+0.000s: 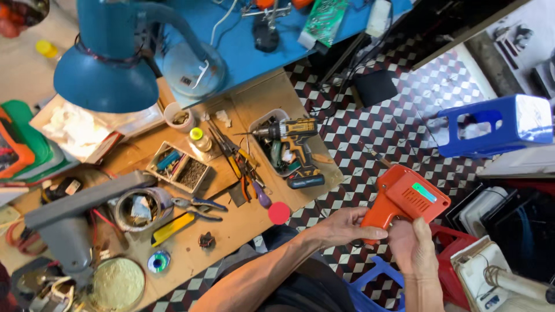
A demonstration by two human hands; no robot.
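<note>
Both hands were on an orange pistol-shaped tool (404, 199) with a small green label on its side, held well clear of the bench (243, 231) and out over the checkered floor (399, 115). The left hand (344, 227) was wrapped around the grip from the bench side, thumb laid along the handle, while the right hand (411, 245) closed on the lower part of the handle from below; both were shut on the tool, neither open. The tool's body looked whole and closed, with no screws, covers or parts seen off it, so as far as could be judged the work on it had only reached the stage of picking it up and looking it over; no driver or plier was in either hand. What tip or cord the tool had could not be told, since the hands and the angle hid that end. On the bench the tools lay untouched: a yellow and black cordless drill (292, 144) resting across a small tray, a cluster of pliers and screwdrivers (243, 167) just beside it, a divided box of small parts (179, 167), a roll of tape (139, 208) and a yellow-handled cutter (173, 228). A blue desk lamp (107, 75) hung over the far end of the bench, and a blue plastic stool (497, 124) lay on the floor, well apart from the hands.
</note>
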